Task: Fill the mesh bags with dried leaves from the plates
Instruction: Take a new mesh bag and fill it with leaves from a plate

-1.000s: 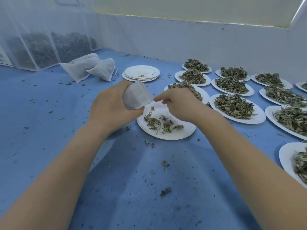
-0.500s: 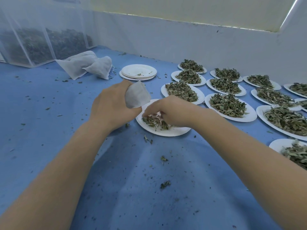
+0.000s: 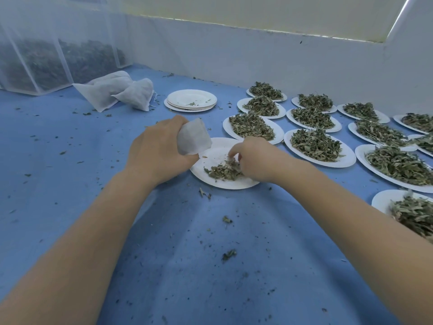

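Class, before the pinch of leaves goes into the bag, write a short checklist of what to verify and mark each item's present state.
1. Left hand grips the mesh bag: ok.
2. Bag mouth open toward the leaves: cannot tell, hidden in the hand.
3. Right hand has its fingers on the leaves: ok.
4. Bag held over the plate, so spills land on it: ok.
5. Room left in the bag: cannot tell.
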